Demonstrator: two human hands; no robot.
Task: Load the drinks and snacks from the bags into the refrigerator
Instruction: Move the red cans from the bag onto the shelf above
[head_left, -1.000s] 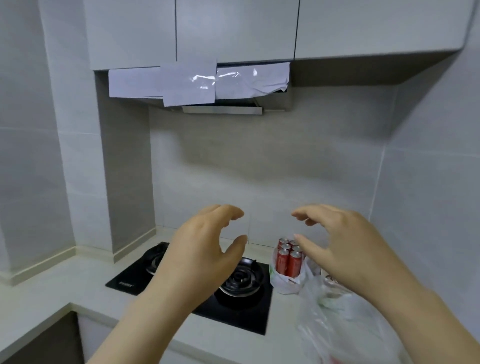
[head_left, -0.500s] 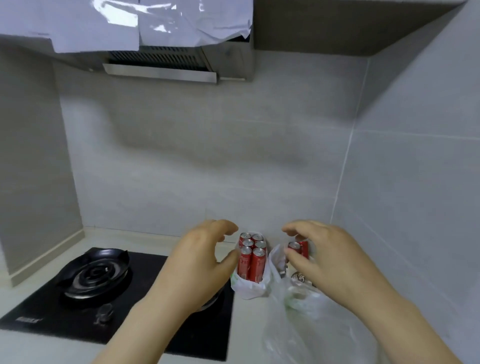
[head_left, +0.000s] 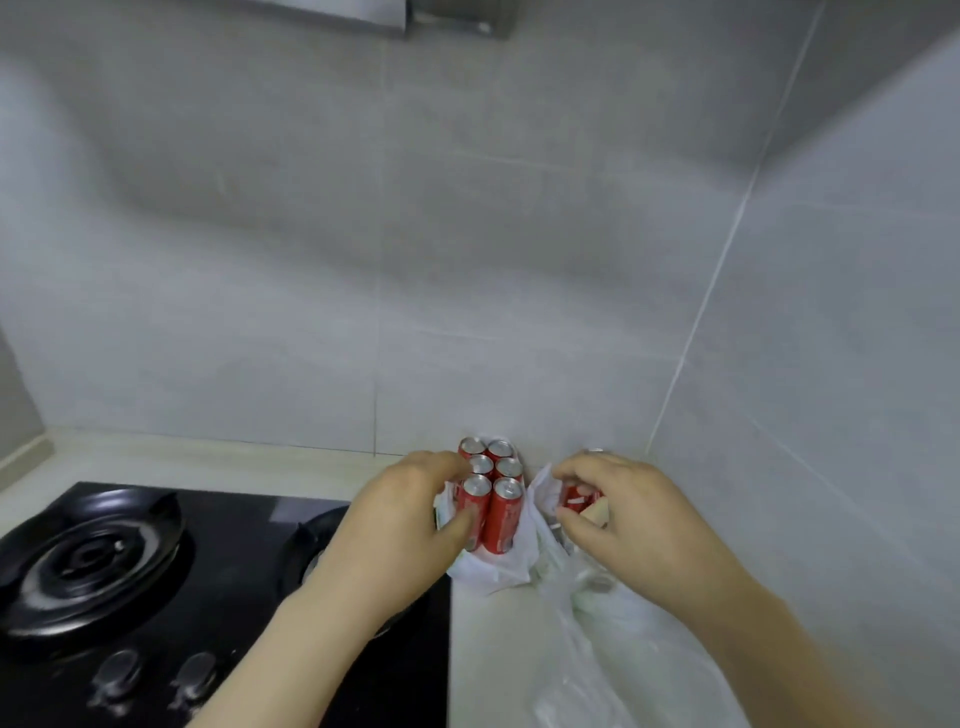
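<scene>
Six red cans (head_left: 491, 488) stand upright in a slumped white bag (head_left: 493, 574) on the counter (head_left: 493, 665), far right by the wall. Left hand (head_left: 400, 519) is clamped on the cluster's left side, thumb on the near-left can. Right hand (head_left: 639, 525) is curled round a red item (head_left: 575, 498) in the clear bag (head_left: 613, 649).

Risks: if the cans are loose, lifting one side likely topples the rest toward the stove (head_left: 104, 561). Bag film may snag and drag along.

Hidden: left fingertips are behind the cans, so how many are gripped is unclear. Can't tell if the red item is a can or a snack. Fridge not in view.
</scene>
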